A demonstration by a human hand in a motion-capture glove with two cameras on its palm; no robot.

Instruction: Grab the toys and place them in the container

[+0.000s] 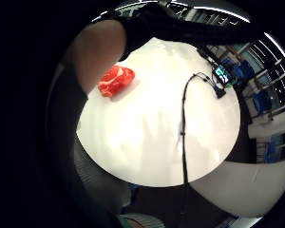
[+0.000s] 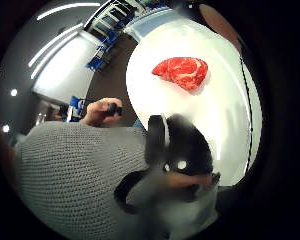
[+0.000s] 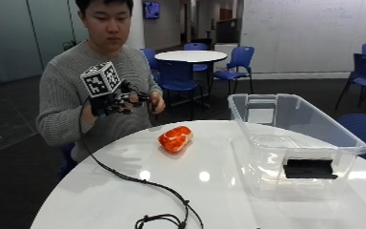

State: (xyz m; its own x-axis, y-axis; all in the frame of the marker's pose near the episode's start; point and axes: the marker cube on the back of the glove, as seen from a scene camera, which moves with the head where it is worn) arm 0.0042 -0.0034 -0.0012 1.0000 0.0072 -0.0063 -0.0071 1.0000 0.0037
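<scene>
One toy (image 3: 175, 138), a red and white piece shaped like a cut of meat, lies on the white round table (image 3: 138, 195), just beside the clear plastic container (image 3: 297, 143), which stands open-topped with nothing visible inside. The gloved right hand (image 3: 110, 105) is raised at chest height, well apart from the toy and holding nothing; whether its fingers are spread or curled cannot be told. Judgement: the pickup has not begun; the hand must first come down to the toy.
</scene>
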